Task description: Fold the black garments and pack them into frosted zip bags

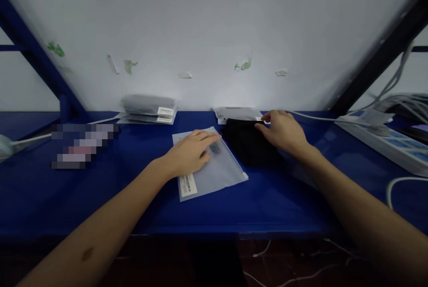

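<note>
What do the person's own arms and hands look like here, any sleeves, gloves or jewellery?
Both arms are bare from the bottom edge of the picture to the fingertips: no sleeves, gloves, watch or rings show. The left hand and right hand are uncovered. The left forearm carries one small dark oval mark near the elbow.

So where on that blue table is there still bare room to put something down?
The widest bare patch of the blue table is the front strip, between the forearms and below the frosted bag. Another lies between the blurred patch and the left hand. It is crowded around the black cloth under the right hand, the bag stack and the power strip.
</note>
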The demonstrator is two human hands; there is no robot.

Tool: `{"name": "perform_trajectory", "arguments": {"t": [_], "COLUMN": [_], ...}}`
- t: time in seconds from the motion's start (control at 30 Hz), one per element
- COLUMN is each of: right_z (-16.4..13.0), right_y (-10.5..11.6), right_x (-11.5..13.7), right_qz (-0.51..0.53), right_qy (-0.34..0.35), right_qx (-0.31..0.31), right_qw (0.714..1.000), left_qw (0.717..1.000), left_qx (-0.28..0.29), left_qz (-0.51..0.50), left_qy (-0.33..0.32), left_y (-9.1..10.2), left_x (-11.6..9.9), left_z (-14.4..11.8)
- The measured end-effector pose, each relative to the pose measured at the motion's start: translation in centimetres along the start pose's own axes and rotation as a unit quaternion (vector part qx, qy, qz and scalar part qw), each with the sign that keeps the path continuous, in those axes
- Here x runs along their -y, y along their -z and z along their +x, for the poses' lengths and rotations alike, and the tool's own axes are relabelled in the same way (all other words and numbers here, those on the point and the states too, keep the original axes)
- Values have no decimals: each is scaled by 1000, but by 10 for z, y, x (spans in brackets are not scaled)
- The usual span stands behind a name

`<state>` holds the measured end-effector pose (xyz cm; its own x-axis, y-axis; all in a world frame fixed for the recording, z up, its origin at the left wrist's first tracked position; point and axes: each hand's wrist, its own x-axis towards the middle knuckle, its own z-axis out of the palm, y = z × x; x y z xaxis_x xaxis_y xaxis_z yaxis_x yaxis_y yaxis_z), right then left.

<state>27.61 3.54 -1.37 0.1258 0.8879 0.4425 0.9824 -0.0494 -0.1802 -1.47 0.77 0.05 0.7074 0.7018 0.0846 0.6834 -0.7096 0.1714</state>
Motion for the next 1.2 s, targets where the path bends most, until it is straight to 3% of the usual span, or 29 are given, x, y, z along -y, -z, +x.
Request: {"name": "perform_trajectory", "arguments": {"t": [0.07, 0.13, 0.27, 0.4, 0.5, 0.6, 0.8, 1.0, 1.2], "right_z": [-4, -8, -15, -19, -22, -25, -31, -34, -41], "right_y": [5, 8, 6, 9, 16, 19, 17, 18, 17], "right_x": [8, 17, 30, 38, 46, 52, 57, 63, 72], "right_qz": [23, 36, 50, 119, 185, 204, 182, 116, 51], "right_qy": [-1, 13, 111, 208, 244, 261, 262, 274, 267], "right_qx": [-12, 24, 115, 145, 169, 182, 154, 117, 76], "right_qw": [1000, 999, 986, 960, 937, 926, 935, 948, 959], "left_qw": [1000, 999, 991, 981, 973, 978, 988, 993, 992], "left_qx": [-5, -22, -84, -115, -137, -150, -151, -109, -120], "left_qz": [-7, -7, 8, 34, 47, 49, -3, -14, -15], "left_qy": [4, 30, 99, 152, 178, 133, -3, -33, -46], "left_y": [2, 2, 2, 3, 2, 1, 4, 5, 3], "left_x": [2, 5, 15, 26, 29, 27, 11, 7, 8], "left_z": [1, 3, 6, 7, 7, 8, 6, 3, 2]}}
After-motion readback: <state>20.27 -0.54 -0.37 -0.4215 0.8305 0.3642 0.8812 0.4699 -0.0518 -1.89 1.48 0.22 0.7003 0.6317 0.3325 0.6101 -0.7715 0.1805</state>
